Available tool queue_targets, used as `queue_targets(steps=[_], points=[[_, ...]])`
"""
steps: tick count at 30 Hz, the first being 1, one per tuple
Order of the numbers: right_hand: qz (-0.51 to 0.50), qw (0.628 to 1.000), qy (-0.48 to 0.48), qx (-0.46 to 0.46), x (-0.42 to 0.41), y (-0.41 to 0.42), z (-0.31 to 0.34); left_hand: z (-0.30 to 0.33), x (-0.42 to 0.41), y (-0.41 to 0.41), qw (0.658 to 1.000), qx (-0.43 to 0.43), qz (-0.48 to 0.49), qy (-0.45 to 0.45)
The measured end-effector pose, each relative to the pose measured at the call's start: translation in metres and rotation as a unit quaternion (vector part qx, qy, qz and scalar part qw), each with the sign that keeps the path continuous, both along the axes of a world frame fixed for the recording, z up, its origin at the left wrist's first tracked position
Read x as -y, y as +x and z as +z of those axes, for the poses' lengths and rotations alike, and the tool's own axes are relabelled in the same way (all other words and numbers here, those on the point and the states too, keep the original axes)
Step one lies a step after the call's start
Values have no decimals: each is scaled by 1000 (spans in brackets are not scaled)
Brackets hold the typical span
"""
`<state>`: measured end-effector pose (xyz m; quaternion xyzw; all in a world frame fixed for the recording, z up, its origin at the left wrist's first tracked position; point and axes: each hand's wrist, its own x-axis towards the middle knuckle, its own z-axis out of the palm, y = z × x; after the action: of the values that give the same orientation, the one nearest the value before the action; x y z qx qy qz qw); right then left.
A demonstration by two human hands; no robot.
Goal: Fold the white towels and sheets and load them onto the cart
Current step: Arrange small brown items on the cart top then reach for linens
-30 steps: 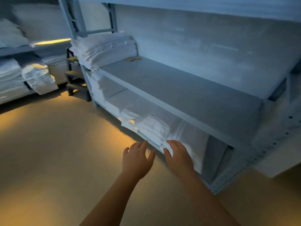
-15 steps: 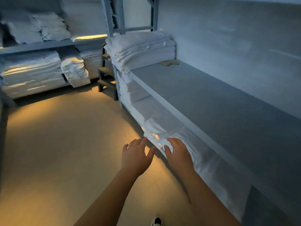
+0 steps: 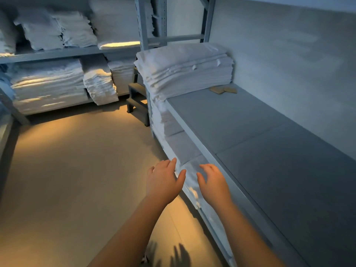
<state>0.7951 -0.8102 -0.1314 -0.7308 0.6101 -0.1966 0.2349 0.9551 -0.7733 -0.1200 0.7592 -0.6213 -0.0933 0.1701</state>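
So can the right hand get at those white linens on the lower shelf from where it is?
Probably yes. The right hand hangs open just over the folded linens on the lower shelf, nothing lies between them, and the upper shelf sits off to the side.

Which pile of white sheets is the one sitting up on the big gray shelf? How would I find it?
Find the long gray shelf running along the right wall. At its far end, against the upright post, sits one neat stack of folded white sheets. It is the only pile on that shelf's top, with small brown flat pieces lying beside it; other piles sit on lower or farther shelves.
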Motion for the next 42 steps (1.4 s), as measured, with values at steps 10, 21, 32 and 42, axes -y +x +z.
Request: queue_targets(steps=[10,21,32,42], points=[[-26,1000,5,1,171,114,-11,-17,177,110,998,-12,-57,22],[-172,985,13,8,336,180,-4,-7,383,188,982,28,-184,12],[-252,967,-41,-24,461,132,-28,-25,544,137,956,49,-289,9],[-264,958,-68,-93,603,48,-82,-88,702,56,926,56,-374,-2]])
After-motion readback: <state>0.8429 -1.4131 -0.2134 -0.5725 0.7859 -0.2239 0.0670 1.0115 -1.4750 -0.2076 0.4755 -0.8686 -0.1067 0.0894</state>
